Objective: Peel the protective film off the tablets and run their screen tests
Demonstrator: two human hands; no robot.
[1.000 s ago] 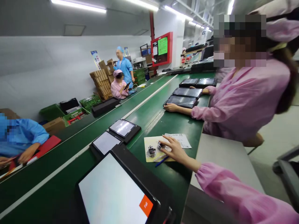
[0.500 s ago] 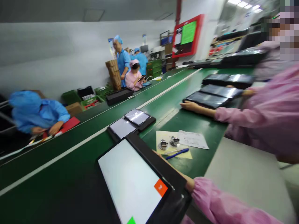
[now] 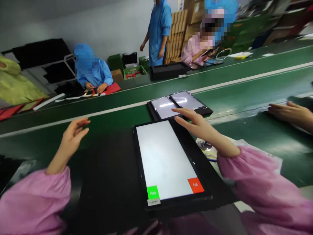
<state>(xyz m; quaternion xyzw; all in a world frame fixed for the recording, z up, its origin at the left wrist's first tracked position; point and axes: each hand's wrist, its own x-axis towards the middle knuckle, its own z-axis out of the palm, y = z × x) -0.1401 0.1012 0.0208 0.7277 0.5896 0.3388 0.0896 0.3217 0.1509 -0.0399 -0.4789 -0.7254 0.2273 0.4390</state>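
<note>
A tablet (image 3: 166,156) with a lit white screen lies on a black mat (image 3: 110,169) in front of me. Its screen shows a green "Pass" square and a red "Fail" square at the near end. My right hand (image 3: 198,125) hovers over the tablet's far right corner, fingers stretched out, holding nothing. Off to the left of the tablet, my left hand (image 3: 73,135) is raised above the green bench with its fingers loosely apart and nothing in it. Just beyond the tablet, two more tablets (image 3: 187,99) rest side by side on a black base.
Papers (image 3: 271,156) and a metal counter (image 3: 205,145) lie right of the mat, partly behind my right arm. A co-worker's hand (image 3: 290,112) rests at the right edge. Across the green bench (image 3: 244,71), people in blue and pink sit or stand near crates (image 3: 135,71).
My view has swung left and down. My left hand has come into view, raised on the left. My right hand has left the black mat's right side and moved above the tablet's far corner.
</note>
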